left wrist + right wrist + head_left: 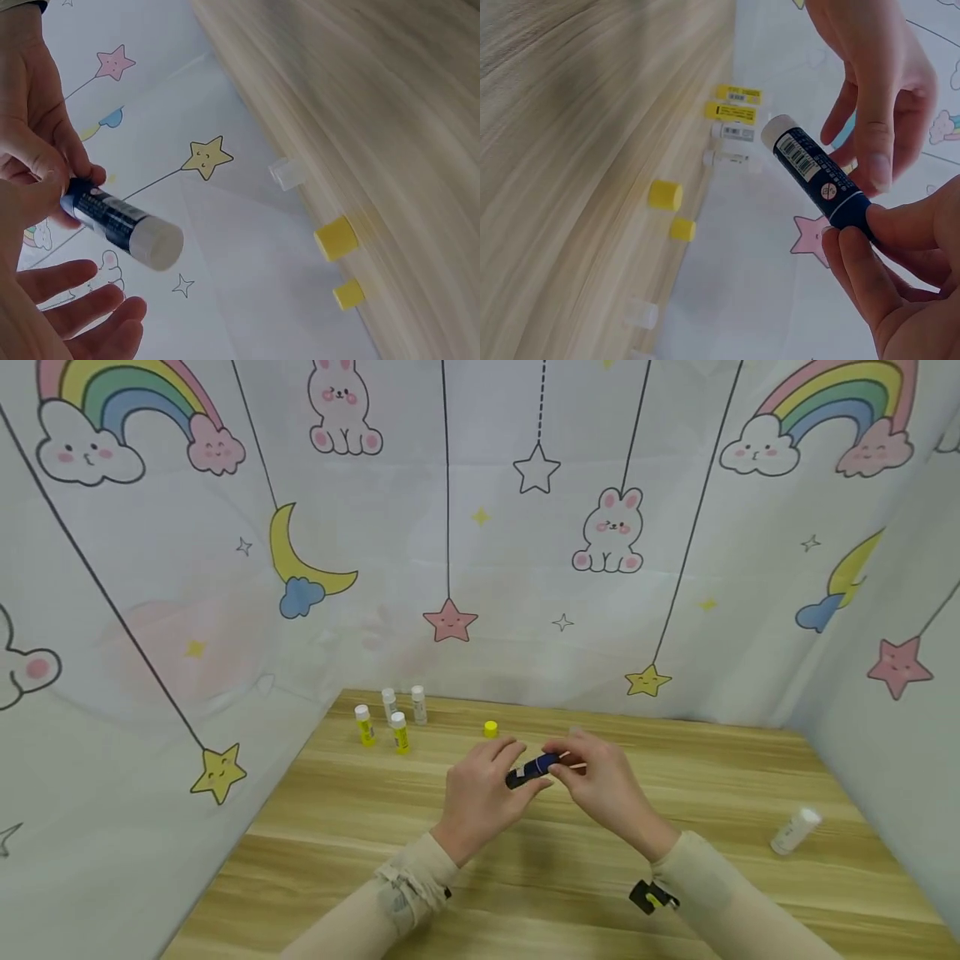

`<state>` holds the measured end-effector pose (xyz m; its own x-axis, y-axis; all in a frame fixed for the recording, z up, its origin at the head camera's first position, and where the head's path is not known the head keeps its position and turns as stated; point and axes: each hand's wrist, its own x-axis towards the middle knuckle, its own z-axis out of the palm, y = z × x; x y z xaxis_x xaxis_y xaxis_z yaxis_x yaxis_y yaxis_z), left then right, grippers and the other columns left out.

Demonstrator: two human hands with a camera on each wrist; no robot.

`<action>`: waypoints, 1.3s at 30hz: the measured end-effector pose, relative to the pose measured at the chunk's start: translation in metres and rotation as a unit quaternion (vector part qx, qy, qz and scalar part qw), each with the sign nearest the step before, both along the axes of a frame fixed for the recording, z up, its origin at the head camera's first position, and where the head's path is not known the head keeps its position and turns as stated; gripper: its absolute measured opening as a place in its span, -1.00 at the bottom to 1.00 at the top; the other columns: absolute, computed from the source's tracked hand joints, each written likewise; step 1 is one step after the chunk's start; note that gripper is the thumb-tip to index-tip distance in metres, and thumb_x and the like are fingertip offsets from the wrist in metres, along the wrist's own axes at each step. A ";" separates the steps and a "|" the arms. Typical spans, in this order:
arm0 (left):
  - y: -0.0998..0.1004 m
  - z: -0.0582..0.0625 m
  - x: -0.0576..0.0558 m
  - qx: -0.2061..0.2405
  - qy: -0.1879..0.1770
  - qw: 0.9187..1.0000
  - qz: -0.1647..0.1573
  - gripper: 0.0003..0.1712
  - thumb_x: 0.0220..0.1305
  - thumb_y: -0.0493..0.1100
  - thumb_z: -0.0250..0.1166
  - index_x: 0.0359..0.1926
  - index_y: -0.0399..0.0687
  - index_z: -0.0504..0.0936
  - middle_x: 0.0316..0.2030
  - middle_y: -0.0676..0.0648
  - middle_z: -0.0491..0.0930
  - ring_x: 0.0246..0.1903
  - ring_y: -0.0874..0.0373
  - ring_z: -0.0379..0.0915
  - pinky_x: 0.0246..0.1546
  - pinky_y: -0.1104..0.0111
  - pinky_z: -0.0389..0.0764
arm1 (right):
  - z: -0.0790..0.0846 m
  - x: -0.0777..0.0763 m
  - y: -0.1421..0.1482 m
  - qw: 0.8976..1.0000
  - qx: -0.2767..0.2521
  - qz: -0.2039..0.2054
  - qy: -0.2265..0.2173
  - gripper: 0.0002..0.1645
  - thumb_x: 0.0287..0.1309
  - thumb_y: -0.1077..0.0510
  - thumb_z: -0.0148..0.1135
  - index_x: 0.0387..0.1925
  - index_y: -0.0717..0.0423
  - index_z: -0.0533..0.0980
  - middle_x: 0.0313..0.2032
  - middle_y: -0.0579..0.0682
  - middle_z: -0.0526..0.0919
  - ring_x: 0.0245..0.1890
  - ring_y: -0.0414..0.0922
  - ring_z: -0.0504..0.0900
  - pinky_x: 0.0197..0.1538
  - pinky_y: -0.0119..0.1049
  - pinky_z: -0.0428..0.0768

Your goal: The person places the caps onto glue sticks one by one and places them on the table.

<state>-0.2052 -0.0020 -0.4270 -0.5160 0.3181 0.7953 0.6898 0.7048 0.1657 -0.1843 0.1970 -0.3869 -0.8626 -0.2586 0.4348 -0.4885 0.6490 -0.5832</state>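
A dark blue glue stick (pixel 534 767) with a white base is held in the air above the table's middle. My right hand (pixel 606 785) pinches its blue end between thumb and fingers, seen closely in the right wrist view (pixel 900 262). The white base of the glue stick (pixel 810 169) points toward my left hand (pixel 483 789). That left hand is beside the stick, its fingers spread and relaxed, and in the right wrist view they stand apart from it. The barcode label faces the right wrist camera.
Two yellow glue sticks (pixel 400 733) and two white ones (pixel 419 706) stand at the back left. Yellow caps (pixel 337 238) and a whitish cap (pixel 286 173) lie near the back edge. A white glue stick (pixel 797 831) stands at the right. A patterned curtain (pixel 525 652) borders the wooden table (pixel 712 777).
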 end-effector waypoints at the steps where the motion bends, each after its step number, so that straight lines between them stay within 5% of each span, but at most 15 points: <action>1: -0.001 0.000 -0.001 0.003 -0.002 1.000 0.002 -0.39 0.06 0.30 0.51 -0.07 -0.04 0.72 -0.09 -0.03 0.68 -0.12 0.10 0.64 -0.36 0.28 0.69 | -0.001 0.000 0.001 1.000 0.002 0.001 -0.001 -0.69 0.19 0.32 0.41 -0.04 0.02 0.69 -0.19 -0.12 0.62 -0.23 -0.21 0.72 -0.21 -0.38 0.68; 19: -0.021 -0.003 -0.021 0.037 -0.041 0.996 0.075 -0.65 0.16 -0.01 0.53 -0.09 -0.05 0.75 -0.15 -0.04 0.70 -0.17 0.07 0.66 -0.45 0.24 0.67 | -0.015 0.004 0.030 0.998 0.059 0.001 -0.015 -0.67 0.09 0.44 0.43 -0.14 0.06 0.70 -0.19 -0.08 0.68 -0.24 -0.15 0.71 -0.23 -0.40 0.67; 39: -0.049 0.006 -0.041 0.101 -0.082 0.986 0.102 -0.73 0.18 -0.18 0.50 -0.09 -0.08 0.73 -0.17 -0.05 0.70 -0.39 0.07 0.63 -0.58 0.31 0.55 | -0.017 0.016 0.074 0.988 0.151 -0.007 -0.006 -0.67 0.02 0.46 0.45 -0.18 0.08 0.70 -0.26 -0.11 0.64 -0.33 -0.22 0.67 -0.28 -0.42 0.65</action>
<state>-0.2459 -0.0508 -0.4208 -0.6800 0.0381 0.7322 0.4889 0.7678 0.4141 -0.1685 0.2707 -0.4044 -0.8715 -0.3627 0.3301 -0.4725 0.8013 -0.3669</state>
